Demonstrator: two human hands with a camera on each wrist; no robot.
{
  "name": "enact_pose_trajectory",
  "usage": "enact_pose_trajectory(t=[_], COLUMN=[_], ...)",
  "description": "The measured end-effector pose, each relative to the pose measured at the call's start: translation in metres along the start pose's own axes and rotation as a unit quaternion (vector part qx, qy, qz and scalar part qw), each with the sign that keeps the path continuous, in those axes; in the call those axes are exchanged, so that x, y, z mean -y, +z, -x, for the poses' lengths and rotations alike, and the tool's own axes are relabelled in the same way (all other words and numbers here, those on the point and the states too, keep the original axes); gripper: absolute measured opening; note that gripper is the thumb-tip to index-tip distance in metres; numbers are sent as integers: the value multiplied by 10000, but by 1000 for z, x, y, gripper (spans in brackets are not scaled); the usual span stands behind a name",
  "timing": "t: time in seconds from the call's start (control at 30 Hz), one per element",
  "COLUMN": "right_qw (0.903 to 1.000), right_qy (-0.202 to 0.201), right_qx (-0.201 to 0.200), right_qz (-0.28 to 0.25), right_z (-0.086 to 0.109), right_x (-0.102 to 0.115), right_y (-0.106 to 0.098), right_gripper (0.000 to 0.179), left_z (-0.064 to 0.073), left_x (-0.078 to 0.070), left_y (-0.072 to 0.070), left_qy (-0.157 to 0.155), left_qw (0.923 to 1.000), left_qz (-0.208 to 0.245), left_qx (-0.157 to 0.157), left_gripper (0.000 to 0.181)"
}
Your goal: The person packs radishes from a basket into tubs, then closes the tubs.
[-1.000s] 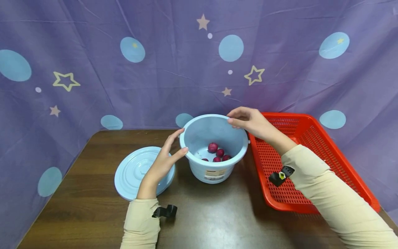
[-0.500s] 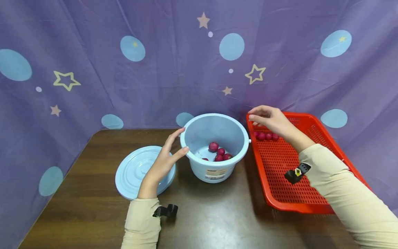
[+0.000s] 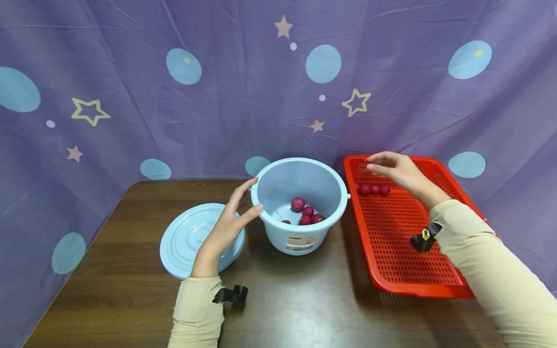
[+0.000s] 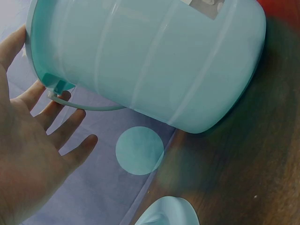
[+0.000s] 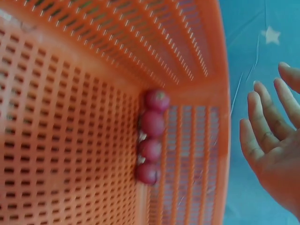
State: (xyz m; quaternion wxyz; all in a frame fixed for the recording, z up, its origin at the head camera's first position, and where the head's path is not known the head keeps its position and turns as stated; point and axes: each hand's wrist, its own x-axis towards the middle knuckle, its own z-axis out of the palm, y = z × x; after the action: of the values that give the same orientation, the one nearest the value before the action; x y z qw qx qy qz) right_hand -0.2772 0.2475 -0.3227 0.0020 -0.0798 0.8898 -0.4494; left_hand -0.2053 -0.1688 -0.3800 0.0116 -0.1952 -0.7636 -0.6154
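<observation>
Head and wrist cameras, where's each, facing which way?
Head: on the head, facing forward-down at the blue bucket and red basket; left grip, right grip and sleeves show.
Left wrist: on that wrist, facing the bucket's side; left grip shows.
Right wrist: on that wrist, facing into the basket; right grip shows.
Head and right wrist share the basket.

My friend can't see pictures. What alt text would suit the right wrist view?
Four round, dark pink vegetables, probably radishes, sit in a close row against one end wall of a red perforated basket. At the picture's right edge, a bare right hand, holding nothing, shows before a backdrop bearing a pale star.
</observation>
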Motion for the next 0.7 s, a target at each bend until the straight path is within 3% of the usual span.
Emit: enact_pose_trajectory(t=[0.2, 0.33, 0.7], right_qw=[9989, 9990, 9980], right_qy=[-233, -299, 199], right_qx=[-289, -231, -301], right_qz=[271, 220, 516], right_z=[-3, -4, -4], right_x=[-19, -30, -56], right_y=[-5, -7, -13], right_gripper=[39, 40, 48], left_z=[1, 1, 1], left_x=[-1, -1, -1], left_y=[-1, -2, 0], left_qy=[26, 32, -15], left_qw=[10000, 10000, 10000], left_qz=[3, -9, -32], left_qx=[-16, -25, -9], left_gripper=[64, 63, 63])
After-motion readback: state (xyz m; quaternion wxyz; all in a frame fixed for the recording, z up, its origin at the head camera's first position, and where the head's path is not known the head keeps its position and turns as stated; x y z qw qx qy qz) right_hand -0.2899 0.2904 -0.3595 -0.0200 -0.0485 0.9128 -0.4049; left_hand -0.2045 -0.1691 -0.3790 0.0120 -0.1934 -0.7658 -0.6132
